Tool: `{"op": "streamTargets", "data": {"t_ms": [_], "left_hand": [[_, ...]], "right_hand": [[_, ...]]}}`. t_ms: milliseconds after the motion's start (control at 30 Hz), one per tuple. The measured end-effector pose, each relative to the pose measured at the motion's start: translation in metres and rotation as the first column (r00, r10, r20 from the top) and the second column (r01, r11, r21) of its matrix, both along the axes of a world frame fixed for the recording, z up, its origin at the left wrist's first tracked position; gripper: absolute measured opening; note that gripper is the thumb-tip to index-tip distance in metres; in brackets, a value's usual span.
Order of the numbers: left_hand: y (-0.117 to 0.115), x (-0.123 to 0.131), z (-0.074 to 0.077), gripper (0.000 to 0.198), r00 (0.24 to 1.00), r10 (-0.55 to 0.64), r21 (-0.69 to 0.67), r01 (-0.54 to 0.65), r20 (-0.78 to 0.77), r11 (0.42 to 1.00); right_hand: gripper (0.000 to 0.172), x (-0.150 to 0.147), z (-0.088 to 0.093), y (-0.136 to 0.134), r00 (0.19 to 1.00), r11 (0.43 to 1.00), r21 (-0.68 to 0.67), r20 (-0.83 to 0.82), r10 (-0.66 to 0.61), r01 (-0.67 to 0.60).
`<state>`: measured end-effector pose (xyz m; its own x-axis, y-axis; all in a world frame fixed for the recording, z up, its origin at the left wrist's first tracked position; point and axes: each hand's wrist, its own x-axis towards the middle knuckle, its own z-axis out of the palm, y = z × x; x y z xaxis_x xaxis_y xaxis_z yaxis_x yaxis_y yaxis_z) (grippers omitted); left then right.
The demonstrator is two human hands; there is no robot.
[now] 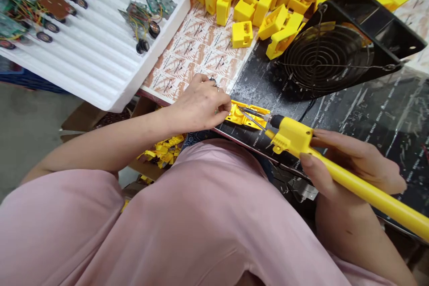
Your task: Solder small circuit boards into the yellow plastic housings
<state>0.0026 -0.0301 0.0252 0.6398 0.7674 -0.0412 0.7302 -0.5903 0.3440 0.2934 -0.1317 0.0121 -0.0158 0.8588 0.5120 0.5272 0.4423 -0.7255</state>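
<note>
My right hand (355, 165) is wrapped round a yellow soldering iron (295, 136) with a thin feed tube beside its tip. The tip reaches over an open yellow plastic casing (255, 118) lying flat on the black bench surface, near its front edge. My left hand (204, 105), with rings on it, is closed at the casing's left end, thumb and fingers pinched together there. The fingers partly hide that end, with its round patterned part. Whether the tip touches anything inside is too small to tell.
A black fan (330, 53) stands behind the casing. Many yellow plastic housings (241, 34) are heaped at the back. On the left, a white foam tray (100, 60) holds wired circuit boards (164, 4) and small round speakers. Yellow pieces (164, 152) fill a box below the bench.
</note>
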Motion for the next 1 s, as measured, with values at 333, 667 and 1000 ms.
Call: {"op": "streamTargets", "data": {"t_ms": [333, 667, 1000], "left_hand": [[0.004, -0.002, 0.005, 0.024, 0.997, -0.048, -0.042, 0.046, -0.063, 0.998], [0.007, 0.005, 0.004, 0.024, 0.989, -0.089, 0.007, 0.09, -0.114, 0.996], [0.012, 0.012, 0.006, 0.019, 0.974, -0.109, -0.016, 0.108, -0.197, 0.994]], "right_hand": [[0.058, 0.002, 0.011, 0.005, 0.952, 0.983, 0.099, 0.282, 0.122, -0.155], [0.006, -0.004, 0.006, 0.009, 0.929, 0.94, 0.007, 0.157, 0.335, -0.341], [0.024, -0.018, 0.038, 0.019, 0.82, 0.869, 0.041, 0.354, 0.449, -0.494]]}}
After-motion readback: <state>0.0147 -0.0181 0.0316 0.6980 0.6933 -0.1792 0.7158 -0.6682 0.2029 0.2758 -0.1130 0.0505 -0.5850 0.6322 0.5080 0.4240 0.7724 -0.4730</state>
